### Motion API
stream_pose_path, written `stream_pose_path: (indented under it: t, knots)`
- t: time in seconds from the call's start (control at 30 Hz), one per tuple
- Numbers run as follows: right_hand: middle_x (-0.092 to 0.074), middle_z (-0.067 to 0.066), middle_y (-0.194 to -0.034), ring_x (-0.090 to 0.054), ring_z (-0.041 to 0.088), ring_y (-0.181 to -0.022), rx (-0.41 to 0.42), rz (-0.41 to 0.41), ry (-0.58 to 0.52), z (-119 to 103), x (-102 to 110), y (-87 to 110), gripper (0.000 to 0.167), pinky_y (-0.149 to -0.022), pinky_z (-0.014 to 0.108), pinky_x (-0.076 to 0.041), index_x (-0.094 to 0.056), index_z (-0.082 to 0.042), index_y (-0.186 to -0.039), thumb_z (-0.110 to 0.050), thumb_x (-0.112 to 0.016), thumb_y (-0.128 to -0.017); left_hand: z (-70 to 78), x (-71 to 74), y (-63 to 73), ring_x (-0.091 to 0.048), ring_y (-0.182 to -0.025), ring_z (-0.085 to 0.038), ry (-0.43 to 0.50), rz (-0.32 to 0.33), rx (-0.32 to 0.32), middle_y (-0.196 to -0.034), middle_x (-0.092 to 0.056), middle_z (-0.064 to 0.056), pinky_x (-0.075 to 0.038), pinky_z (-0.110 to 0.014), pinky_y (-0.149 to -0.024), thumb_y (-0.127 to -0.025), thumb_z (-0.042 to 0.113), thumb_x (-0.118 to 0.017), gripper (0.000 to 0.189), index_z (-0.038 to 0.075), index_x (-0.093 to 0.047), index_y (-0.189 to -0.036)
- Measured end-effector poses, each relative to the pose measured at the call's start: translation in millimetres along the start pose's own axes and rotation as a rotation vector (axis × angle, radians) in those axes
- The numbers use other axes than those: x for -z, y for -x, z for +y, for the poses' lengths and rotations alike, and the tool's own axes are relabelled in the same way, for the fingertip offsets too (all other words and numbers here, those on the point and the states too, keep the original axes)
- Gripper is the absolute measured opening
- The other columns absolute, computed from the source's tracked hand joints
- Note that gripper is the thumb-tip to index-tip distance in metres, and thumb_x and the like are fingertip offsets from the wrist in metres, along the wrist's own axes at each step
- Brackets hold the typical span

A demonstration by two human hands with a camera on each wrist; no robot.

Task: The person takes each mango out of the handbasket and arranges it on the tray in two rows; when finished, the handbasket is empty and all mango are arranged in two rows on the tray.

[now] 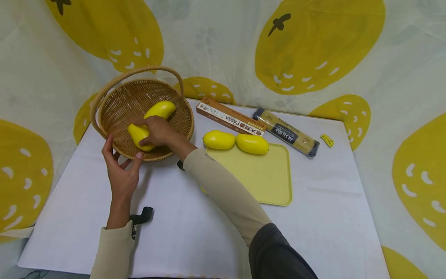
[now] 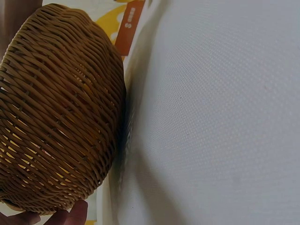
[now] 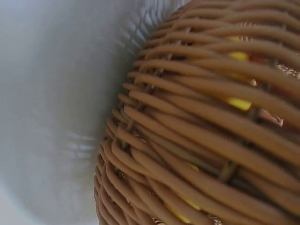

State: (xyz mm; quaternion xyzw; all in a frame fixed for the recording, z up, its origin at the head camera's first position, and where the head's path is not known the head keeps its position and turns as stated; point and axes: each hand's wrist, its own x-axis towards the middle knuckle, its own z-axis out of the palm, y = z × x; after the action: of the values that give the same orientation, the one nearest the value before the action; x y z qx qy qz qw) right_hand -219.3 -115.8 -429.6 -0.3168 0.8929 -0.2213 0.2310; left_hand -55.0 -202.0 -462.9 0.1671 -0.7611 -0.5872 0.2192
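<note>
A brown wicker basket (image 1: 118,101) with an arched handle stands at the table's back left. My left hand (image 1: 122,170) holds the basket's near left rim, and its fingertips (image 2: 77,213) show at the wicker in the left wrist view. Reaching inside, my right hand (image 1: 158,131) grips a yellow mango (image 1: 139,136) between thumb and fingers. Another mango (image 1: 161,109) lies behind that hand in the basket. In the right wrist view the woven wall (image 3: 201,108) hides the hand, with bits of yellow between the strands.
Two more mangoes (image 1: 218,140) lie side by side at the back edge of a yellow tray (image 1: 271,182). Behind them are a pasta box (image 1: 230,118) and a spaghetti packet (image 1: 287,131). A small yellow wrapper (image 1: 326,140) lies farther right. Patterned cloth (image 1: 216,46) hangs around the table.
</note>
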Motion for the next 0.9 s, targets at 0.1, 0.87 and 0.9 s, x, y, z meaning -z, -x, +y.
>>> stream_pose_path:
  t: [0.1, 0.87, 0.9]
  knots:
    - [-0.056, -0.009, -0.159, -0.052, 0.007, -0.139, -0.024, -0.006, -0.041, -1, 0, 3.5, 0.074, -0.112, 0.020, -0.041, -0.052, -0.035, -0.158, -0.034, -0.085, -0.092, 0.5, 0.6, 0.5, -0.040, -0.151, -0.037, 0.000, -0.002, -0.003, -0.174, -0.026, 0.002, -0.048, -0.047, -0.111, -0.096, 0.015, -0.071, 0.087, 0.027, -0.023, -0.167]
    - [-0.058, 0.003, -0.148, -0.070, 0.019, -0.107, 0.183, 0.090, -0.583, 26, 44, 75.9, 0.070, -0.085, 0.024, -0.060, -0.055, -0.030, -0.156, -0.021, -0.083, -0.093, -28.7, 3.4, -9.0, -0.041, -0.150, -0.033, -0.013, 0.000, -0.028, -0.173, -0.026, 0.006, -0.049, -0.049, -0.109, -0.094, 0.018, -0.076, 0.091, 0.028, -0.023, -0.167]
    - [-0.059, 0.002, -0.148, -0.070, 0.020, -0.106, 0.186, 0.093, -0.599, 28, 46, 79.5, 0.070, -0.084, 0.025, -0.060, -0.055, -0.030, -0.156, -0.020, -0.084, -0.093, -30.7, 3.5, -9.6, -0.041, -0.150, -0.033, -0.011, -0.001, -0.027, -0.173, -0.026, 0.007, -0.049, -0.048, -0.109, -0.094, 0.017, -0.076, 0.091, 0.029, -0.023, -0.167]
